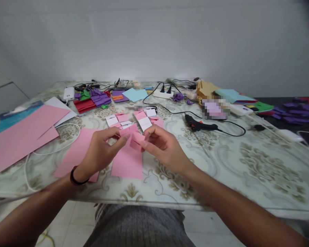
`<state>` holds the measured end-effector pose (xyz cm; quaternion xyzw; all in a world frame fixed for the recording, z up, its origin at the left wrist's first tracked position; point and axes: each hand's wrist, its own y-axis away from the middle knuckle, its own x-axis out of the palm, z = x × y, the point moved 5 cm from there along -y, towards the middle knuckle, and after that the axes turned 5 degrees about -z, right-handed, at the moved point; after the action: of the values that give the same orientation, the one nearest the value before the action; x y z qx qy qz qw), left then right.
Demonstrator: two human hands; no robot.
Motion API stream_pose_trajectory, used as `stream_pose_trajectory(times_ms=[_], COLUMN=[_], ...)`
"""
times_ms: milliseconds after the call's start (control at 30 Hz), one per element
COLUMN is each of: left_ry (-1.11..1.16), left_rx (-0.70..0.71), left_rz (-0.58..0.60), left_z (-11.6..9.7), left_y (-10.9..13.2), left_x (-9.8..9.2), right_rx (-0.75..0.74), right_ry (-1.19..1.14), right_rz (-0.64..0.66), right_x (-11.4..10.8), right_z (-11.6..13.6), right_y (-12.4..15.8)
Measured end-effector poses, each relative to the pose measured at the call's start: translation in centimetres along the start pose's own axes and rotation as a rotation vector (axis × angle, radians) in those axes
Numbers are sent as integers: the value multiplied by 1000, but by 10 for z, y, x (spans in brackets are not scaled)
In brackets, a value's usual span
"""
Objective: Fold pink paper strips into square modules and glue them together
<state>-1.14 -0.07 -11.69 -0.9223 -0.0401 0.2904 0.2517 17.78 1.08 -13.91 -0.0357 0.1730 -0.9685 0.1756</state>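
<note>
My left hand (101, 151) and my right hand (162, 146) meet over the table's near middle, both pinching a small folded pink paper piece (134, 138) between fingertips. Under the hands lies a pink paper rectangle (127, 161), and a larger pink sheet (74, 154) lies partly beneath my left wrist. Just beyond the hands sit several small folded pink-and-white paper pieces (134, 120) in loose rows. A dark band circles my left wrist.
Big pink sheets (23, 133) lie at the left with a white cable (67, 144). A black glue gun (199, 125) with its cord lies right of centre. A power strip (163, 93), purple, red and green scraps (94, 99) and coloured paper stacks (234, 97) fill the back of the patterned table (247, 164).
</note>
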Motion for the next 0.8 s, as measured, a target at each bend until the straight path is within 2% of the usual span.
stream_pose_trajectory(times_ms=[67, 167, 300, 400, 533, 633, 800], left_ry=[-28, -19, 71, 103, 66, 139, 278], left_rx=[3, 16, 41, 45, -3, -56, -89], left_rz=[-14, 46, 164, 225, 187, 146, 114], left_z=[-1, -2, -5, -6, -2, 4, 10], left_y=[0, -1, -2, -1, -1, 0, 1], left_x=[-1, 1, 6, 9, 9, 8, 8], right_rx=[-39, -41, -23, -72, -144, -146, -121], right_ry=[32, 119, 221, 291, 324, 303, 324], right_rz=[59, 105, 45, 13, -105, -202, -180], right_x=[3, 6, 3, 2, -2, -8, -7], right_z=[5, 8, 7, 8, 12, 12, 9], right_y=[2, 3, 1, 0, 0, 0, -1])
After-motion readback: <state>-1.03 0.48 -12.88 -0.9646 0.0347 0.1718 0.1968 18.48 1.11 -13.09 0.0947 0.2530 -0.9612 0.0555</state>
